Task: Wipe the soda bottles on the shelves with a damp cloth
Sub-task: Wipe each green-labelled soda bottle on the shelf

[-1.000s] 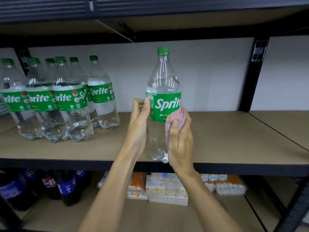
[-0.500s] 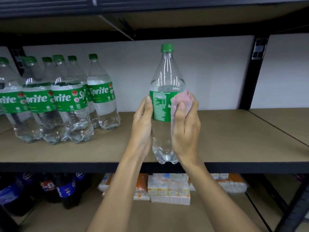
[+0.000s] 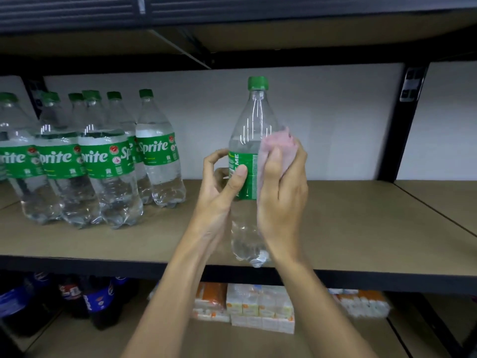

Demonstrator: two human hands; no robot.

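1. Brown shelf (image 3: 348,228) carries a cluster of bottles (image 3: 108,164) at its left.
2. One bottle (image 3: 251,125) stands upright over the shelf's front edge, between both hands.
3. Left hand (image 3: 219,187) fingers grip its label.
4. Right hand (image 3: 282,192) fingers press a pink cloth (image 3: 276,146) against its right side.

Lower shelf, left: dark cola bottles (image 3: 85,301) with blue labels.
Lower shelf, middle: stacked white-and-orange cartons (image 3: 258,308).
Frame: black upright post (image 3: 405,125).
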